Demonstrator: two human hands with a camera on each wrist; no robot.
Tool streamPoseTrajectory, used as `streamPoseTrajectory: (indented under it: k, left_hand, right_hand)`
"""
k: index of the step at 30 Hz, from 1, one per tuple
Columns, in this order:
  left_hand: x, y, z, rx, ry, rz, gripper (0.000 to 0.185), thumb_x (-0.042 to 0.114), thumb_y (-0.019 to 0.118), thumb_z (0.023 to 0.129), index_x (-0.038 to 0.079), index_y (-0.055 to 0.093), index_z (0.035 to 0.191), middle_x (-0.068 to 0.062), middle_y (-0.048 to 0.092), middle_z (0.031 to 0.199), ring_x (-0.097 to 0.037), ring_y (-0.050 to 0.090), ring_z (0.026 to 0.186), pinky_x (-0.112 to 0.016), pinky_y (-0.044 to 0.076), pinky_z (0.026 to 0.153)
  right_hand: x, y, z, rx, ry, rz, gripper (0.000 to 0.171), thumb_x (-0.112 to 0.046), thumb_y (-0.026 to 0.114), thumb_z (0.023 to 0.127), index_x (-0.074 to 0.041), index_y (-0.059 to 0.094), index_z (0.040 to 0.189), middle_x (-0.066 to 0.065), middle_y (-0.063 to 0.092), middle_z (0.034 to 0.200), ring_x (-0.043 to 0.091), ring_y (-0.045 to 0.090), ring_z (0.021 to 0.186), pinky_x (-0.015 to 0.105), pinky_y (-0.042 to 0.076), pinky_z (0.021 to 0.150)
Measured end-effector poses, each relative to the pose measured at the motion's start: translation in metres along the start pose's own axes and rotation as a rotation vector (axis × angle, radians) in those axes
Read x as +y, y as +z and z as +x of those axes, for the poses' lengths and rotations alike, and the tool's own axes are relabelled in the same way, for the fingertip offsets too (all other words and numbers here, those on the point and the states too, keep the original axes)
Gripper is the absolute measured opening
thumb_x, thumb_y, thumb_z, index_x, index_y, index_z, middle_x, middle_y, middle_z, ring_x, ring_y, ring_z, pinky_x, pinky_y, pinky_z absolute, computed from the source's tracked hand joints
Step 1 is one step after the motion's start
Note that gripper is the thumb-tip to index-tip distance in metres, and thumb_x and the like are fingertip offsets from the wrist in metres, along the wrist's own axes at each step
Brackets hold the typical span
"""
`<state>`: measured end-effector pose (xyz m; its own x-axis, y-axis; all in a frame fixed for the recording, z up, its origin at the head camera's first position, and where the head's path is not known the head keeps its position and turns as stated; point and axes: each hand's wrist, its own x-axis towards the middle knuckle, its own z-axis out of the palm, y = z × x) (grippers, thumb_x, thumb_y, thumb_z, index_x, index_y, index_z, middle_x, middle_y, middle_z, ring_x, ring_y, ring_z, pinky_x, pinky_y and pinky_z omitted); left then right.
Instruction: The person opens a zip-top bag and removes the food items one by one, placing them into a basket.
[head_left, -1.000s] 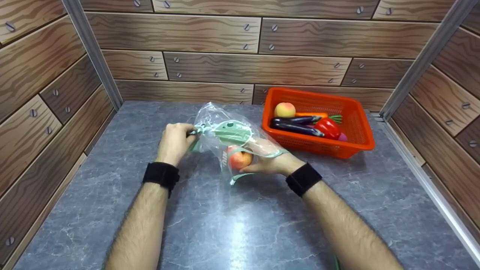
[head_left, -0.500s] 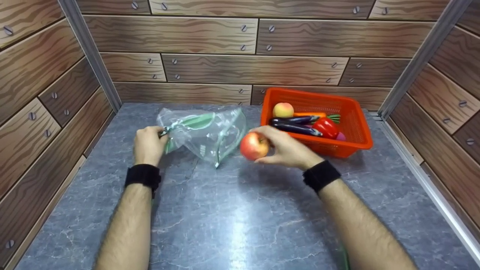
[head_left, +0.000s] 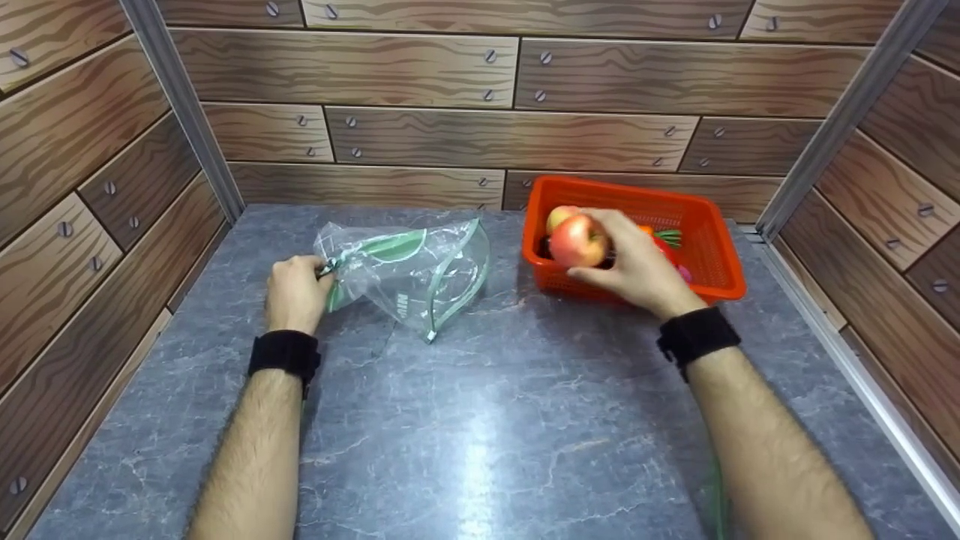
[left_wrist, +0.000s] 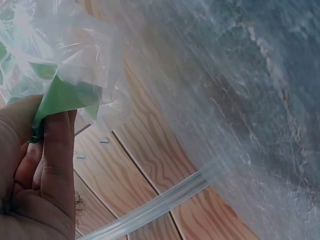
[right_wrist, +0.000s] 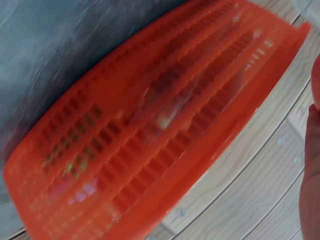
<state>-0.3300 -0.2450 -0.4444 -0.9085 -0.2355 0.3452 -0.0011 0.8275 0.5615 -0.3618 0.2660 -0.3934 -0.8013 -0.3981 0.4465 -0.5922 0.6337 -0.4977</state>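
Observation:
My right hand grips a red-yellow apple above the left front of an orange plastic basket. In the right wrist view the basket's slotted side fills the middle, with only the edge of the hand at the right. On the left, my left hand pinches the gathered end of a clear zip bag with green trim. The left wrist view has the thumb and fingers closed on the bag's green part. The bag lies slack, its zip edge toward the right.
Inside the basket, partly behind the hand, are a peach, the green top of a carrot and a red pepper. Wood-patterned walls enclose the grey marbled table at the back and sides.
The apple has come out of the bag in my right hand and moved right, over the basket. My left hand has drawn the bag leftward and then stayed still.

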Motion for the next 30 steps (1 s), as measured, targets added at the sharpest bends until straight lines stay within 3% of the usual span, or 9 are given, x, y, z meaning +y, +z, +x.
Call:
streamPoseTrajectory:
  k: [10, 18, 23, 30]
  left_hand:
    - [-0.003, 0.007, -0.004, -0.059, -0.014, 0.043, 0.021, 0.008, 0.081, 0.108, -0.001, 0.086, 0.126, -0.029, 0.086, 0.127, -0.051, 0.084, 0.119, -0.066, 0.067, 0.104]
    - [-0.005, 0.008, -0.003, -0.050, -0.043, 0.027, 0.023, 0.009, 0.081, 0.108, -0.003, 0.085, 0.127, -0.032, 0.084, 0.129, -0.054, 0.082, 0.122, -0.068, 0.066, 0.105]
    - [-0.005, 0.008, -0.003, -0.070, -0.067, 0.035, 0.028, 0.012, 0.080, 0.109, -0.003, 0.084, 0.133, -0.033, 0.082, 0.134, -0.055, 0.081, 0.125, -0.069, 0.065, 0.107]
    - [-0.004, 0.007, -0.003, -0.074, -0.067, 0.051, 0.030, 0.014, 0.079, 0.110, -0.003, 0.083, 0.134, -0.033, 0.082, 0.136, -0.056, 0.080, 0.126, -0.071, 0.065, 0.106]
  right_hand:
    - [0.025, -0.039, -0.005, 0.116, 0.124, -0.088, 0.089, -0.013, 0.100, 0.095, -0.005, 0.054, 0.171, 0.027, 0.060, 0.168, 0.052, 0.060, 0.152, 0.073, 0.049, 0.129]
    - [0.055, -0.067, -0.017, 0.233, 0.209, -0.155, 0.092, -0.004, 0.096, 0.095, -0.002, 0.049, 0.174, 0.031, 0.054, 0.173, 0.056, 0.052, 0.160, 0.074, 0.040, 0.136]
    - [0.077, -0.073, -0.029, 0.225, 0.298, -0.200, 0.093, 0.002, 0.091, 0.095, 0.005, 0.043, 0.175, 0.040, 0.047, 0.174, 0.062, 0.044, 0.163, 0.076, 0.034, 0.139]
    - [0.090, -0.073, -0.038, 0.159, 0.419, -0.232, 0.096, 0.001, 0.087, 0.098, 0.009, 0.034, 0.178, 0.046, 0.042, 0.173, 0.067, 0.040, 0.162, 0.079, 0.032, 0.138]
